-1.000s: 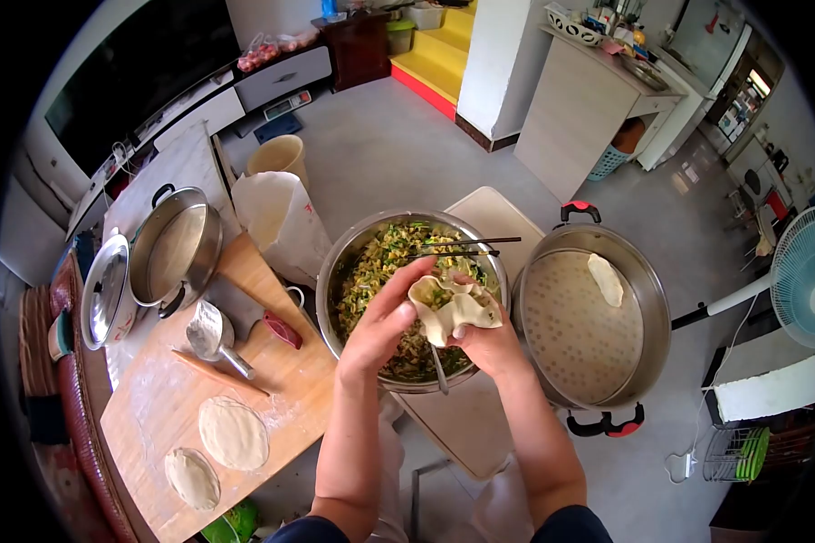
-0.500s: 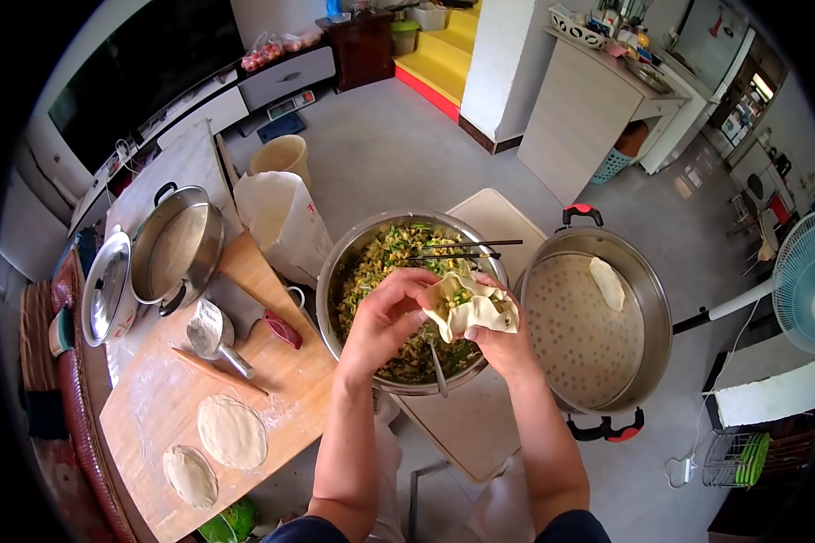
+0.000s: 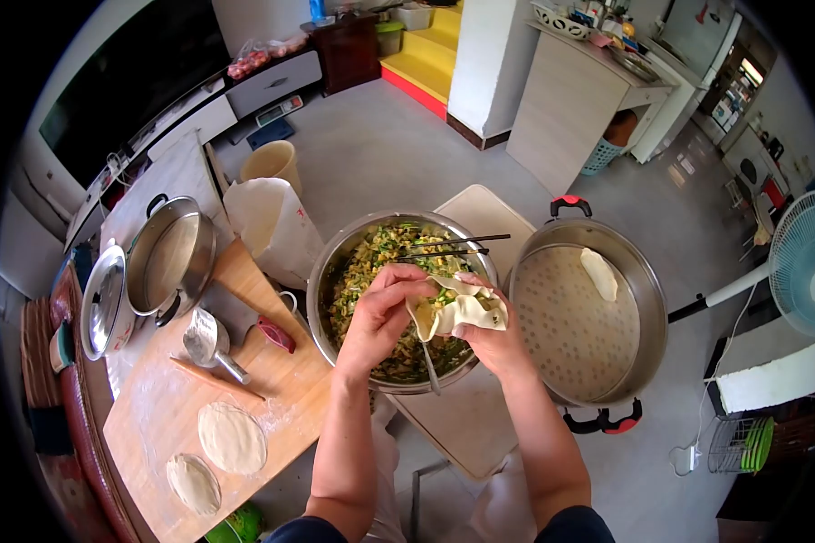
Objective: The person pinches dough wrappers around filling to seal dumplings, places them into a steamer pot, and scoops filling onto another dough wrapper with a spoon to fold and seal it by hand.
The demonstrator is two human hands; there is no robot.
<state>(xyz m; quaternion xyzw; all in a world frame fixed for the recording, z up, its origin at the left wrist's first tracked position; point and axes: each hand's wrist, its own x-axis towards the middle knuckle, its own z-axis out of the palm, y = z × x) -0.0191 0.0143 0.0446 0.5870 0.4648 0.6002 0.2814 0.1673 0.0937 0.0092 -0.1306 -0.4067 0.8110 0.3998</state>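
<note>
Though open upward, dumpling (image 3: pixel 469 314), long axis crosswise

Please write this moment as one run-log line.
left hand: touching open pale dough wrapper; right hand: holding wrapper; below: round steel bowl of green-yellow filling

Pale dough wrapper (image 3: pixel 466 314), wavy-edged, cupped partly open around yellow-green filling (image 3: pixel 445 296), raised above steel bowl's (image 3: pixel 316 303) right side

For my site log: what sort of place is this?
Probably a home's living area used for cooking: a large dark television, yellow steps, and a wooden board holding dough pieces.
</note>
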